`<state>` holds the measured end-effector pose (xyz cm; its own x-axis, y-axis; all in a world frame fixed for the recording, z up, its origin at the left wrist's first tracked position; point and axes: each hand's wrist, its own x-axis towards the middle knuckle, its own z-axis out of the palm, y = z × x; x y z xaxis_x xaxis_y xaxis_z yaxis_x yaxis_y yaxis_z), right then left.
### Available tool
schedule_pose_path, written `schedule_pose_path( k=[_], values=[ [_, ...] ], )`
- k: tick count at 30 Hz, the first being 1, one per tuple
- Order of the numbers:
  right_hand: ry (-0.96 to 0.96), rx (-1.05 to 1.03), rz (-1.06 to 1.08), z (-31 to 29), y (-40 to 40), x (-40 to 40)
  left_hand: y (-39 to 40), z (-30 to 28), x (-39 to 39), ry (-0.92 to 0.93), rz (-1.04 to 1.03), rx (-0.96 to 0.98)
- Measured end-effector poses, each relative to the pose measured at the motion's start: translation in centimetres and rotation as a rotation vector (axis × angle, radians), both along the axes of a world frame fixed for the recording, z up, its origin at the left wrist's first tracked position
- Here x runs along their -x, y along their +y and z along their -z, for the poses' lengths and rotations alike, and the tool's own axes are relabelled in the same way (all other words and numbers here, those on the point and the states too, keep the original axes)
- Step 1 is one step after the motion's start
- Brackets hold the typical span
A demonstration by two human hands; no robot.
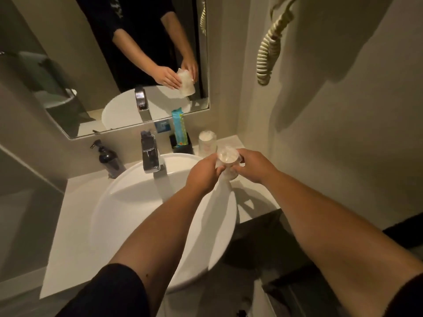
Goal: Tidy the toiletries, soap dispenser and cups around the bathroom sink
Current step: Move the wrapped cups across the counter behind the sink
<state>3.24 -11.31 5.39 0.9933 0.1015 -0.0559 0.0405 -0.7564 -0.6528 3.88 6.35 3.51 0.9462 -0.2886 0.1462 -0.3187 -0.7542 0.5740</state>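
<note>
Both my hands hold a clear wrapped cup (pixel 226 156) just above the right rim of the white sink (pixel 128 202). My left hand (pixel 203 173) grips its left side, and my right hand (pixel 254 164) grips its right side. A second wrapped cup (pixel 207 143) stands upside down on the counter behind it. A dark soap dispenser (pixel 107 159) stands left of the chrome tap (pixel 150 154). A black holder (pixel 183 145) with a blue toiletry packet (pixel 179 126) stands against the wall right of the tap.
A mirror (pixel 91 65) hangs above the counter (pixel 73 213) and reflects my arms and the cup. A coiled cream cord (pixel 270 49) hangs on the right wall. The counter ends at a dark edge to the right of the sink.
</note>
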Motion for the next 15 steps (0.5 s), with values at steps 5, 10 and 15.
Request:
schedule_pose_path(
  k=[5, 10, 15],
  values=[
    [0.026, -0.070, 0.031, 1.1, -1.6, -5.3, -1.9, 1.0, -5.1, 0.006, -0.029, -0.019],
    [0.022, -0.081, 0.060, 3.1, -2.3, -10.3, -3.3, 2.7, -10.0, 0.027, -0.035, 0.027],
    [0.036, -0.021, 0.119, 6.8, -3.1, -14.7, -4.6, 6.2, -14.9, 0.074, 0.001, 0.020]
  ],
)
